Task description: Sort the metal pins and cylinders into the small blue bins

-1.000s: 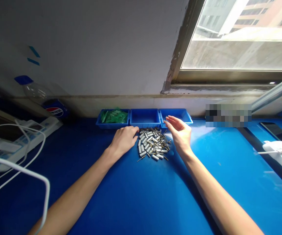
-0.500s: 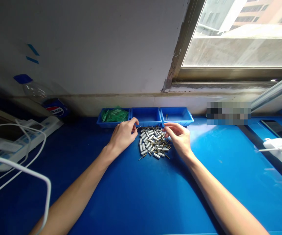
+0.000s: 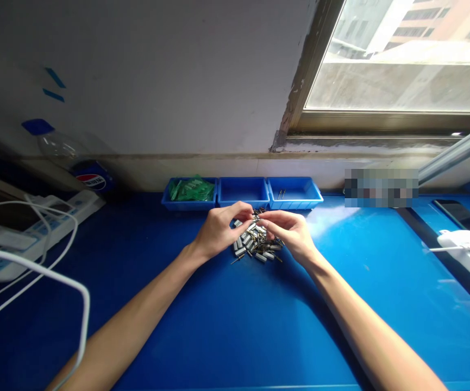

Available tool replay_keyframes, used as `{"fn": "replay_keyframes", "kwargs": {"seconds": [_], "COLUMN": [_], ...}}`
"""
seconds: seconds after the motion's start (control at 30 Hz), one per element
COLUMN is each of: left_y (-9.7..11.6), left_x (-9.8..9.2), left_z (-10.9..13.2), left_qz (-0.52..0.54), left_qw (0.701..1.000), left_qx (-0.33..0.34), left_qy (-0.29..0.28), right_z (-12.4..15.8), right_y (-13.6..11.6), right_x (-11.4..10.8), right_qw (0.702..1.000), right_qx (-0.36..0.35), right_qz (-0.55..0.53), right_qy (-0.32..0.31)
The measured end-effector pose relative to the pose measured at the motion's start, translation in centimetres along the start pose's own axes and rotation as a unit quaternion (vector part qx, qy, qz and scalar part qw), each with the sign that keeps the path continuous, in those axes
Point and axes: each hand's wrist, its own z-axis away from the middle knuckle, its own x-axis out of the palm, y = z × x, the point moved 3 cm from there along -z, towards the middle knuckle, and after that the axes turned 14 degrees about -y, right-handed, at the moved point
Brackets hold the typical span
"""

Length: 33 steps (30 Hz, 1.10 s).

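Note:
My left hand (image 3: 225,228) is pinched closed on a thin metal pin, mostly hidden by the fingertips. Opposite it, my right hand (image 3: 289,232) also pinches with thumb and forefinger; what it holds is too small to make out. The two sets of fingertips almost meet above a pile of small silver-white blocks (image 3: 261,257) and thin metal pins (image 3: 237,259) on the blue table. My hands cover the upper part of the pile.
Behind the pile stand three joined blue bins: the left bin (image 3: 188,206) with green plastic bags (image 3: 192,190), the middle bin (image 3: 243,205), and the right bin (image 3: 300,204) with a few pins. Power strips (image 3: 39,233), white cables (image 3: 82,304) and a cola bottle (image 3: 92,176) are leftward.
My left hand has moved right and my right hand slightly left, bringing their fingertips together over the pile. Both remain pinched.

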Motion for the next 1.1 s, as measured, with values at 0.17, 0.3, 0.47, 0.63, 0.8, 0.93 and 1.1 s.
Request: {"fn": "replay_keyframes", "kwargs": {"seconds": [0.17, 0.3, 0.47, 0.63, 0.8, 0.93, 1.1], "left_y": [-0.5, -1.5, -2.4, -2.9, -2.8, -2.0, -0.5], "left_x": [-0.8, -2.3, -2.8, -2.4, -2.9, -3.2, -2.8], "left_z": [-0.1, 0.2, 0.7, 0.8, 0.8, 0.3, -0.3], "left_qz": [-0.101, -0.233, -0.257, -0.267, -0.255, -0.159, -0.098], "left_qw": [0.989, 0.935, 0.907, 0.894, 0.911, 0.964, 0.993], "left_qx": [-0.07, -0.201, -0.244, -0.263, -0.229, -0.14, -0.047], "left_qy": [-0.085, -0.174, -0.227, -0.247, -0.23, -0.16, -0.049], "right_z": [-0.1, -0.1, 0.0, 0.0, 0.1, 0.1, 0.2], "right_y": [0.2, 0.3, 0.6, 0.7, 0.5, 0.4, -0.2], "right_x": [-0.7, -2.0, -3.3, -3.1, -2.8, -2.6, -1.4], "right_qw": [0.999, 0.991, 0.98, 0.982, 0.984, 0.986, 0.994], "right_qx": [-0.003, -0.039, -0.064, -0.066, -0.07, -0.073, -0.042], "right_qz": [0.027, 0.084, 0.112, 0.097, 0.084, 0.078, 0.07], "right_qy": [0.031, 0.095, 0.149, 0.147, 0.139, 0.131, 0.076]}}
